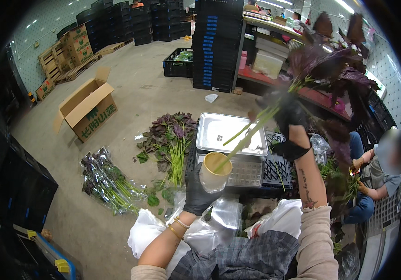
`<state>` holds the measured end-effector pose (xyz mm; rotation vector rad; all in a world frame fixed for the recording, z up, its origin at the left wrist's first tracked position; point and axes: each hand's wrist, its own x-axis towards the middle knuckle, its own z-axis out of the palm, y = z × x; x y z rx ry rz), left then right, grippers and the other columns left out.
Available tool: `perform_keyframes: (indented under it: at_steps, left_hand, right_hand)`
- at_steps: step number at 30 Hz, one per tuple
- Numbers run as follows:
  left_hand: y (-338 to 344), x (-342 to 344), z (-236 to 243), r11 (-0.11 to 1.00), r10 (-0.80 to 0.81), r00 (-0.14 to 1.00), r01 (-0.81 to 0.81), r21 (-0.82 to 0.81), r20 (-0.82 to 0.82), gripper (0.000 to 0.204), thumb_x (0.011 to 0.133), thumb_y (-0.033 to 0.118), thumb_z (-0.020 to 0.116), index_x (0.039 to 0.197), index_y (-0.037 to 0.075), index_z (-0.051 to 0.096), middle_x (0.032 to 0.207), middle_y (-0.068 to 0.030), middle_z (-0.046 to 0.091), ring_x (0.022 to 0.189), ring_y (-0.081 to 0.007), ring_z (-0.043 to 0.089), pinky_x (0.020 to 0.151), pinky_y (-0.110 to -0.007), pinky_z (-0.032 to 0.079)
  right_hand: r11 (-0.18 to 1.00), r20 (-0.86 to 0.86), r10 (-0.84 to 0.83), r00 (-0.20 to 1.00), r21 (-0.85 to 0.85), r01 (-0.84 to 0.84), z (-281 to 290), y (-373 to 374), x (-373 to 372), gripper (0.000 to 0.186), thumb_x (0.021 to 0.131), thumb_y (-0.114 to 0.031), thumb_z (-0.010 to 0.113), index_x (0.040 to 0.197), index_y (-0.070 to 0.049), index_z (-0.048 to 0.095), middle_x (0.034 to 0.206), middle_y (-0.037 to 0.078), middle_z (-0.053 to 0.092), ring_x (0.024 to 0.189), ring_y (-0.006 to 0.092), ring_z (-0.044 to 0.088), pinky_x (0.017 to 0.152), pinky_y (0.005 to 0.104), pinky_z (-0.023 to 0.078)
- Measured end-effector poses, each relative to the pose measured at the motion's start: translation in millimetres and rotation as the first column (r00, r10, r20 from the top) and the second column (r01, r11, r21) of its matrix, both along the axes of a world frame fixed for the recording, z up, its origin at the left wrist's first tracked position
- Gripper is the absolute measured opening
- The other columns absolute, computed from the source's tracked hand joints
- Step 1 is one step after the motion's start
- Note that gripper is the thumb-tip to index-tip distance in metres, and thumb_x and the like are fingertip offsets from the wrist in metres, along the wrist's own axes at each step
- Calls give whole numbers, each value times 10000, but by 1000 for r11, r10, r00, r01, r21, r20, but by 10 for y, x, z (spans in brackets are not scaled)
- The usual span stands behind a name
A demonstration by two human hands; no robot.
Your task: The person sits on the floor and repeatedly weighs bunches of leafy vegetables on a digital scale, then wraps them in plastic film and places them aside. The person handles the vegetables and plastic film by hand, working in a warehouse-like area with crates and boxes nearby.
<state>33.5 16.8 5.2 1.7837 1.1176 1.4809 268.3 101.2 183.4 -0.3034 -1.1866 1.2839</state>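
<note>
Concrete floor bears cardboard box; stacked black crates behind.

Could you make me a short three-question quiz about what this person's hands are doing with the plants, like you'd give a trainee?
1. True or false: the left hand holds a roll of tape.
2. What does the right hand hold? A) a cardboard box B) a bunch of purple-leaved stems C) a metal tray
3. Fill in: the lower ends of the stems point down toward the ____ in the left hand.

Key:
1. True: the gloved left hand grips the roll from below.
2. B. The cardboard box sits on the floor and the metal tray rests on the scale.
3. Roll of tape.
</note>
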Motion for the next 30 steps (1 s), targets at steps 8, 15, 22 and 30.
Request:
perform_keyframes:
  at_steps: [8, 15, 22, 30]
  left_hand:
    - [-61, -80, 59, 999, -25, 1000, 25, -37, 1, 816, 540, 201, 784, 1196, 1, 340, 1080, -162, 478, 994, -280, 496, 855, -369, 406]
    - [-3, -106, 58, 997, 69, 996, -66, 46, -65, 837, 601, 226, 772, 1243, 33, 272, 1124, -111, 450, 1013, -247, 480, 868, -349, 407]
    - [-55, -133, -315, 971, -232, 957, 216, -105, -173, 803, 621, 239, 737, 1231, -21, 283, 1177, -182, 416, 1079, -284, 434, 922, -349, 346]
    - [-101, -192, 27, 903, -212, 975, 168, -397, -70, 874, 543, 264, 800, 1220, 2, 313, 1179, -132, 435, 1051, -238, 452, 930, -336, 357]
  right_hand:
    - [989, 174, 136, 975, 35, -145, -521, -260, -628, 312, 867, -222, 490, 1082, -7, 422, 991, 183, 565, 948, 294, 563, 886, 419, 424]
    - [979, 755, -44, 654, -97, 177, -1014, -439, -660, 359, 789, -127, 592, 1089, 24, 463, 955, 113, 594, 831, 162, 553, 750, 282, 446]
    - [948, 841, -131, 524, -49, 316, -1021, -286, -424, 312, 791, -87, 532, 1082, 16, 487, 953, 90, 576, 848, 175, 543, 759, 298, 441]
    - [982, 979, -190, -81, 190, 2, -1127, -659, -621, 486, 833, -174, 438, 1291, -51, 327, 1229, 145, 431, 1100, 243, 439, 975, 342, 302]
